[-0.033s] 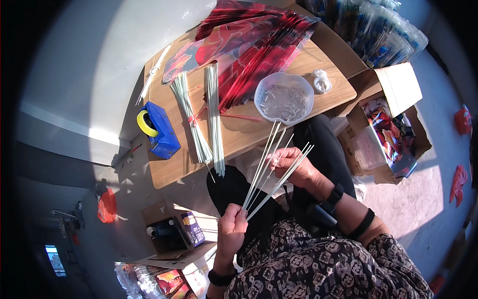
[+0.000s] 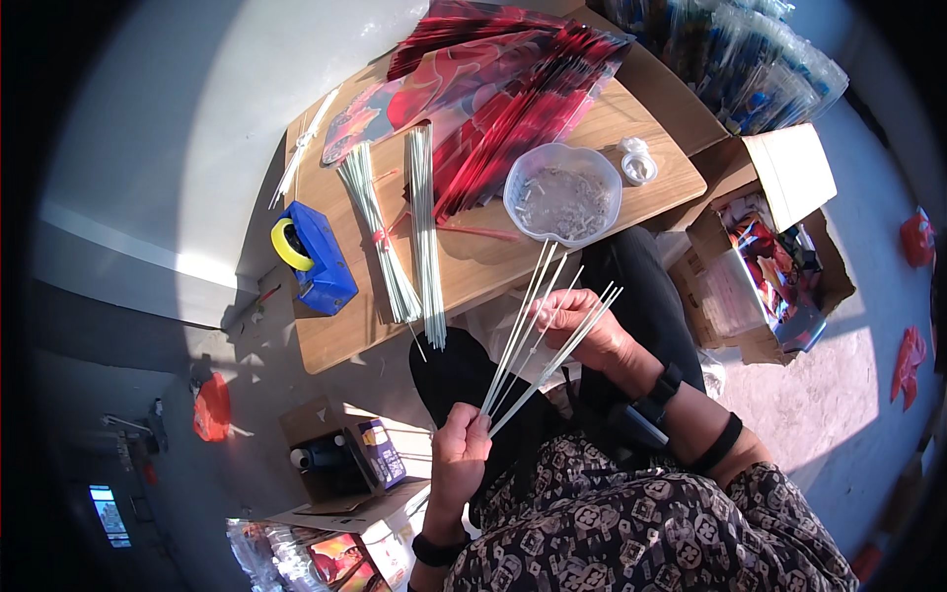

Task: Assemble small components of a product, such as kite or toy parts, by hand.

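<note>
My left hand (image 2: 462, 434) is closed round the lower ends of several thin, pale sticks (image 2: 513, 347), which fan upward and split into two groups. My right hand (image 2: 589, 333) has its thumb and fingertips pinched together beside the middle stick. Whatever small thing sits in that pinch is too small to make out. A tiny whitish piece shows on the middle stick just below those fingertips. On the table ahead lie a bundle of like sticks (image 2: 363, 197) tied with a red band and another bundle (image 2: 423, 217) alongside it.
A wooden table (image 2: 651, 128) carries a blue tape dispenser (image 2: 326, 266), a clear bowl (image 2: 515, 202) of small bits, a small white-topped container (image 2: 639, 170) and red printed sheets (image 2: 523, 109). An open carton (image 2: 838, 276) stands at right, a smaller box (image 2: 306, 429) lower left.
</note>
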{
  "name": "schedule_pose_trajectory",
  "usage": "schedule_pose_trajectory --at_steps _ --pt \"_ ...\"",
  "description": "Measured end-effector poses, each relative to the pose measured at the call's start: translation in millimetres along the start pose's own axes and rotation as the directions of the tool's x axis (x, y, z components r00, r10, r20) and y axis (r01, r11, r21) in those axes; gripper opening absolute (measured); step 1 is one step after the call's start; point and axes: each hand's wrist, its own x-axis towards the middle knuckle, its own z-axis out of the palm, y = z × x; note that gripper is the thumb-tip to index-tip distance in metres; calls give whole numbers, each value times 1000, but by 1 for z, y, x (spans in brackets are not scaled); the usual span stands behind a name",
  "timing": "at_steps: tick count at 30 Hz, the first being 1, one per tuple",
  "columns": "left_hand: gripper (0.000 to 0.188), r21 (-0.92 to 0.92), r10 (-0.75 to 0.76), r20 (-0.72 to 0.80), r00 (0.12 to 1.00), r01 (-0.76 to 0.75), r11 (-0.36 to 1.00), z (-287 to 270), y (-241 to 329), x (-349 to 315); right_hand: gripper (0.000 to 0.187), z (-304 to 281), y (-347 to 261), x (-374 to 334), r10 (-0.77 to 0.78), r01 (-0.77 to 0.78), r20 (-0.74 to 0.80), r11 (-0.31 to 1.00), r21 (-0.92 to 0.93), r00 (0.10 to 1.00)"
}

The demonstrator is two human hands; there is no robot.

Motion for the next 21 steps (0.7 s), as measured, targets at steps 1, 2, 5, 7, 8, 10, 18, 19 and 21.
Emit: schedule_pose_trajectory --at_steps 1,2,5,7,8,10,18,19,21 --pt "13 2 5 -4 1000 -5 1000 1 0 0 13 1 2 2 -67 67 -20 998 3 998" --pt "13 4 11 -8 1000 -11 1000 1 1 1 13 2 1 2 -67 67 -20 998 3 998" --pt "13 35 23 -11 1000 -22 999 1 3 2 11 4 -2 1 -34 31 27 995 94 999" --pt "14 22 3 -5 1000 -3 1000 1 4 2 10 2 -5 -1 69 -79 91 991 110 993" --pt "14 9 -15 1 1000 15 1000 1 4 2 10 3 -5 -1 69 -79 91 991 111 993" --pt "14 3 -22 16 1000 22 1000 1 7 2 10 8 -8 -1 123 -125 40 991 48 992" --pt "14 -2 -23 11 1000 23 1000 2 8 2 10 9 -2 0 -14 10 -45 995 -102 999" --pt "13 2 -17 2 1000 17 1000 3 9 2 10 9 -2 0 -13 9 -44 995 -101 999" --pt "13 6 -11 -6 1000 11 1000 3 10 2 11 11 -4 -1 6 -8 -16 995 -99 1000"
